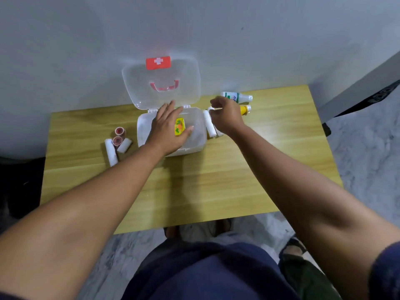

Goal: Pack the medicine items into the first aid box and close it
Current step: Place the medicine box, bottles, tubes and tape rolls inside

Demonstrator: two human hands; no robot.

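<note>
— What is seen on the light wooden worktop (216, 180)?
— A translucent white plastic first aid box (195, 135) is stood open, its clear lid (161, 83) raised against the wall. A small yellow packet (180, 126) is laid inside, under the flat left hand (167, 128).
— And the right hand (227, 116)?
— It is curled around something small and white, just right of the box, beside a white gauze roll (209, 124).

Hidden and unclear areas

The left hand (167, 128) covers part of the first aid box (200, 135) interior. The white bottle (236, 97) label is illegible.
</note>
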